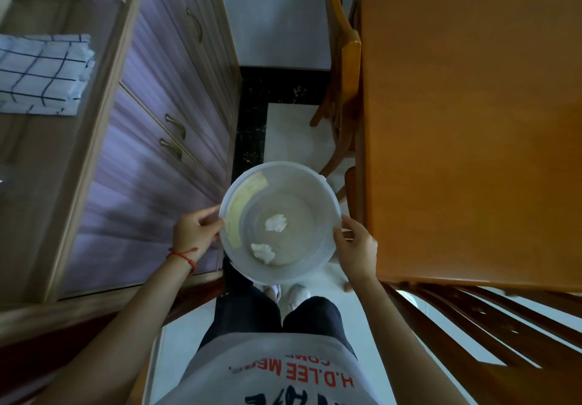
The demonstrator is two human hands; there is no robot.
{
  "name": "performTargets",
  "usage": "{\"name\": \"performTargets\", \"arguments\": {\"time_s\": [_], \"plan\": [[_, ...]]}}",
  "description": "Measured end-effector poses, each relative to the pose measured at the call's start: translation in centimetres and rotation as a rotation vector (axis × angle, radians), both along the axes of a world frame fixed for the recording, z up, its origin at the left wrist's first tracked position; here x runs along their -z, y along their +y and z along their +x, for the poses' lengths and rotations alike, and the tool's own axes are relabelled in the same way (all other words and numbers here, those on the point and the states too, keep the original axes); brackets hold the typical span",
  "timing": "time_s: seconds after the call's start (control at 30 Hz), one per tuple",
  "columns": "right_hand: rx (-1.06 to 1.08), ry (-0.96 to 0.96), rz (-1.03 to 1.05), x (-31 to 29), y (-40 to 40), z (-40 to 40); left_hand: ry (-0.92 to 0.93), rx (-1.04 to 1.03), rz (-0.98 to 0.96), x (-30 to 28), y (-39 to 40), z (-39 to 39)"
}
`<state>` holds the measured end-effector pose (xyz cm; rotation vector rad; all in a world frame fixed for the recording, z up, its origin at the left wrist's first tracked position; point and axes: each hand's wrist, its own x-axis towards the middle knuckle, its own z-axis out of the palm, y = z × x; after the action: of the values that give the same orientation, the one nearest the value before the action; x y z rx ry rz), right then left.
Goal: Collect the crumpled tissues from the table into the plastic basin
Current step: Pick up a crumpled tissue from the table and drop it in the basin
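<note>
Head: hands (pixel 280 234) gripping basin (pixel 318 184) rim.

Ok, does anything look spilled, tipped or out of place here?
Nothing stands out. The basin is held level over the floor by the left hand and right hand, with two crumpled tissues inside.

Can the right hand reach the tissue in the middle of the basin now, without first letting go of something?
Probably not. The right hand grips the rim of the basin, and the left hand grips the opposite side. The tissue lies uncovered on the bottom, so only the grip stands in the way.
</note>
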<state>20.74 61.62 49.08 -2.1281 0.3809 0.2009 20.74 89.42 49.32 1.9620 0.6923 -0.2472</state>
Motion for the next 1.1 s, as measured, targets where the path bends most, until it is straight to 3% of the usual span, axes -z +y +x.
{"name": "performTargets", "arguments": {"time_s": [0.33,1.1], "plan": [[0.046,0.046,0.006,0.6,-1.0,-5.4,0.033,0.066,-0.039,-0.2,-0.8,-4.1],[0.693,0.097,0.020,0.8,4.3,-23.8,0.094,0.492,-0.137,0.0,-2.0,-7.6]]}}
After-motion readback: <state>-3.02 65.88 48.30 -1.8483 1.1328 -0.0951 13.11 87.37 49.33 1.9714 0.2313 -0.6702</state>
